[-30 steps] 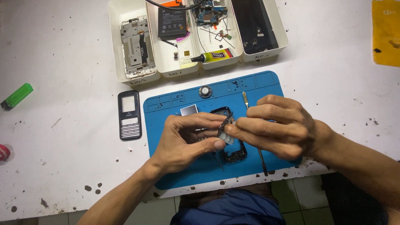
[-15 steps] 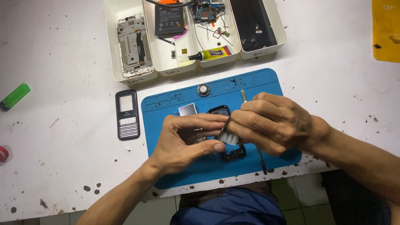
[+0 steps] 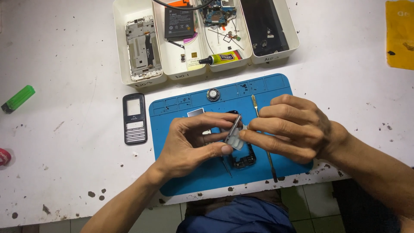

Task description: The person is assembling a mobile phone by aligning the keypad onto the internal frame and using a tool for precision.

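Two hands, left hand [image 3: 189,144] and right hand [image 3: 293,129], pinching one small pale plastic piece [image 3: 235,140] above the blue rubber mat [image 3: 181,172]. Looks like pulling it apart. Needs a slow, gentle tug.

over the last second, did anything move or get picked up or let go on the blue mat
Little changed. Both hands kept hold of the small whitish part over the blue mat; the left hand and right hand only shifted their fingers slightly around it. Nothing was picked up or let go. The black phone frame, metal spudger, front cover and white trays stayed put.
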